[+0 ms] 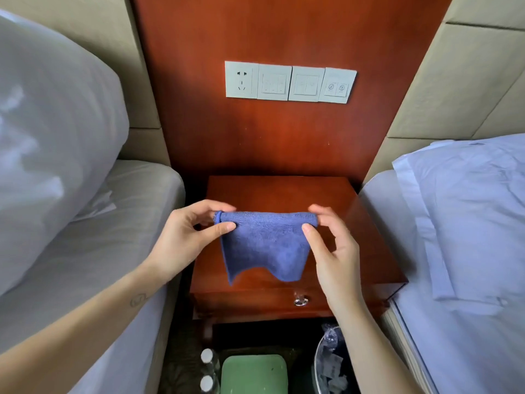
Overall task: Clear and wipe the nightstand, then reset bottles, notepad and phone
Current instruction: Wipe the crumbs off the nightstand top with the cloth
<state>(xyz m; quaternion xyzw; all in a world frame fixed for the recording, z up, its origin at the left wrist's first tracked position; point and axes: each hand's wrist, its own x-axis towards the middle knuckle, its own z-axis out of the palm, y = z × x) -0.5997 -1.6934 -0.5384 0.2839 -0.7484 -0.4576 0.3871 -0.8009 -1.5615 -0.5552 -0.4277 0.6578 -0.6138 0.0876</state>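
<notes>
**Blue cloth (264,248) held taut over the nightstand (358,220)**

Head view: both forearms reach forward with the palms turned inward. The left hand (184,231) pinches the cloth's upper left corner between thumb and fingers. The right hand (332,251) pinches the upper right corner, so the cloth hangs over the nightstand top. Two white-capped bottles (206,356) stand on the floor below. The wall switch plates (289,82) bear small symbols, too small to read.
</notes>
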